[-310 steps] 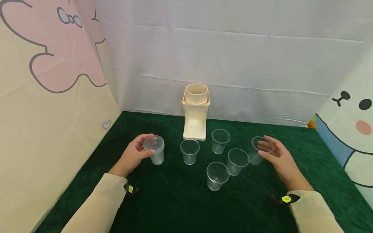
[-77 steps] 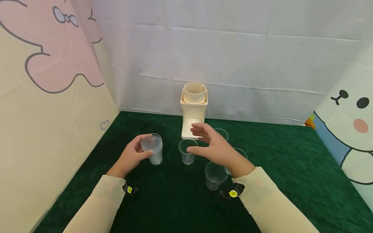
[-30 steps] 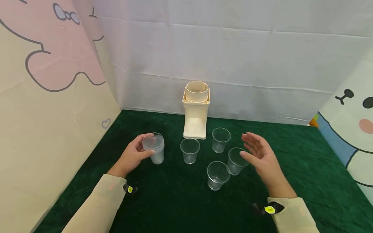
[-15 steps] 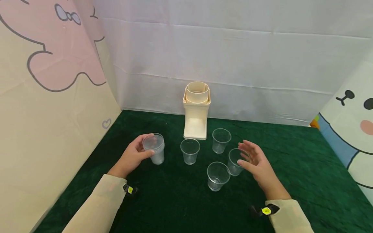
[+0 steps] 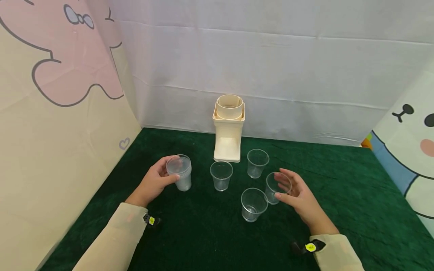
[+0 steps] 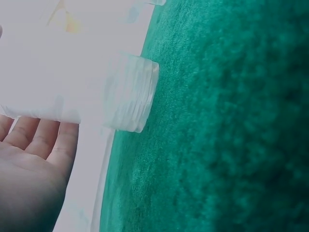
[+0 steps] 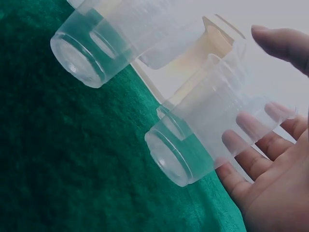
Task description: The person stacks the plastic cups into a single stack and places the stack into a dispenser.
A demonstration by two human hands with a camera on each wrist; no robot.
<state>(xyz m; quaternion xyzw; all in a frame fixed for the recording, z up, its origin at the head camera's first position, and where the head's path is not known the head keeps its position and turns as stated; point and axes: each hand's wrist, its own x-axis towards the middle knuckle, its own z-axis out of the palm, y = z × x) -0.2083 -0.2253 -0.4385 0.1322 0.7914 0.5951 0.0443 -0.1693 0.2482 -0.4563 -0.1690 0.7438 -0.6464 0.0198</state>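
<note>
My left hand [image 5: 156,182] grips a stack of nested clear plastic cups [image 5: 183,180] at the left, thumb in front and fingers behind. The left wrist view shows the stack's ribbed lower end [image 6: 133,94]; glare washes out the rest. My right hand [image 5: 300,197] is around the rightmost single cup [image 5: 272,190], fingers behind it and thumb at its near side. In the right wrist view the fingers [image 7: 251,159] lie along that cup's wall, while the thumb [image 7: 282,43] stands apart near the rim. A front cup [image 5: 251,210] stands close beside it.
Two more upright cups stand on the green cloth [image 5: 190,241], one at mid-table [image 5: 221,180] and one farther back [image 5: 256,167]. Behind them is a cream plastic stand with a round holder [image 5: 228,130], against a white cloth wall [image 5: 271,75]. A printed curtain [image 5: 74,150] borders the left.
Over the last second my right hand has come down and left, closing in around the rightmost cup. A cup farther right, held ten seconds ago, is gone from there. My left hand keeps still.
</note>
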